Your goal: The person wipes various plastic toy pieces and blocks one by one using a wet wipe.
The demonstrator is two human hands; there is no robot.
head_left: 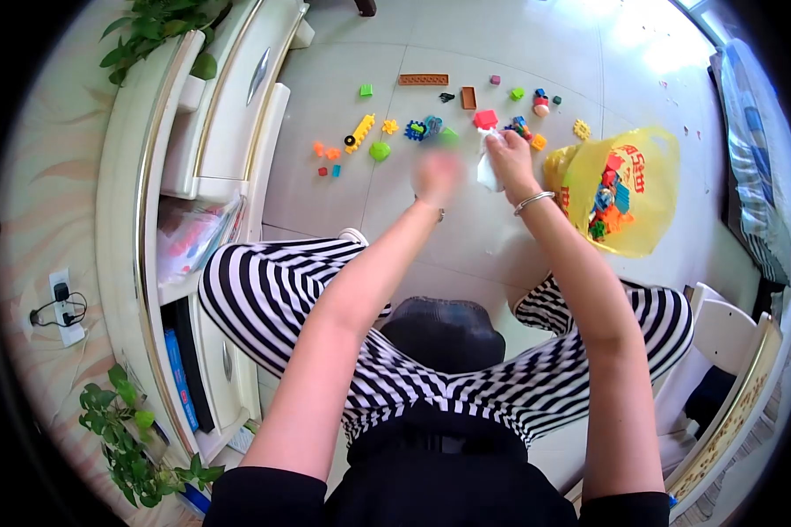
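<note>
My right hand (511, 160) is closed on a white tissue or cloth (487, 169) that hangs down from the fingers. Just beyond it lies a red block (485, 119). My left hand (439, 176) is smeared, so its fingers do not show clearly. At its far side is a green piece (448, 136); whether the hand touches it I cannot tell. Close by lie a blue gear-shaped piece (416, 130), an orange flower-shaped piece (389, 126) and a round green piece (379, 151). A yellow toy piece with a black wheel (360, 133) rests further left.
A yellow plastic bag (655, 198) with several colourful toy pieces stands to the right. Brown blocks (424, 80) and a small toy figure (541, 105) lie farther off on the tiled floor. A white cabinet (224, 114) lines the left; a white chair (729, 338) is at right.
</note>
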